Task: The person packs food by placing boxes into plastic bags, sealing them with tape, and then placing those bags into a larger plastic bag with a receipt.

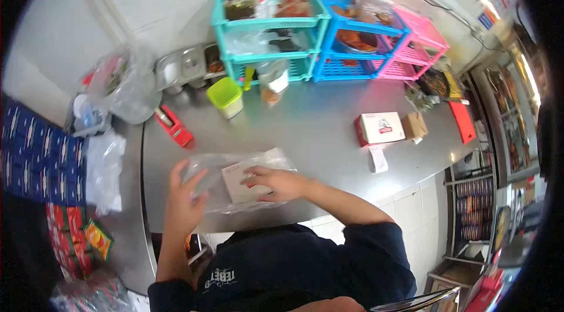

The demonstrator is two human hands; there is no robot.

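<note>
Fingers (176, 172) of the left hand (183, 209) are being curled around the left side of a clear plastic bag (276, 159), which is being held at the near edge of the bench (317, 124). A white box (235, 190) is being covered by the right hand (279, 185), its fingers bent low across the top; whether the box is being gripped, or is lying inside the bag, cannot be told. A red-and-white carton (380, 128) is being seen near the right edge, well apart from both hands.
</note>
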